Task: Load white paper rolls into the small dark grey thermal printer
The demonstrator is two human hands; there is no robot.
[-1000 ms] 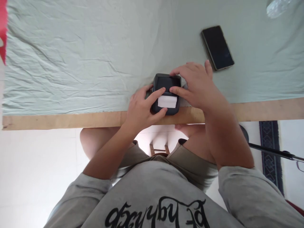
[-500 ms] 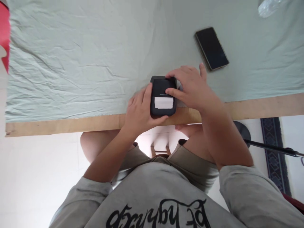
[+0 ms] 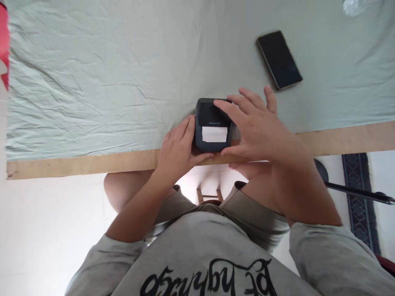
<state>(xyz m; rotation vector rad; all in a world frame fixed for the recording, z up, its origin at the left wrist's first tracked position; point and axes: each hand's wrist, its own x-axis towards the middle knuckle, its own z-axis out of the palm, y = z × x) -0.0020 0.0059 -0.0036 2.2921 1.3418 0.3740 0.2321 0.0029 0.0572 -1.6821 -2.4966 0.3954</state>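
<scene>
A dark mini printer (image 3: 212, 113), its front slot showing a strip of white paper (image 3: 215, 134), sits at the table's near edge. My left hand (image 3: 179, 144) is held along its left side, fingers together and thumb at the near edge. From the right, my right hand (image 3: 256, 119) grips it: the index fingertip rests on the black lid and the thumb is by the near right corner. The other right fingers are spread and raised off the lid. A small pale item, partly hidden under my right hand, cannot be made out.
A smartphone (image 3: 279, 60) with a dark screen lies beyond my right hand. Clear plastic (image 3: 353, 7) shows at the far right corner. Pale green cloth (image 3: 108, 82) covers the table up to its wooden edge (image 3: 83, 163). Something red (image 3: 3, 41) is at the far left.
My right thumb has moved from the printer's lid down to its near right corner. The right index finger now lies on the lid, with the other fingers spreading. The left hand has slid slightly nearer.
</scene>
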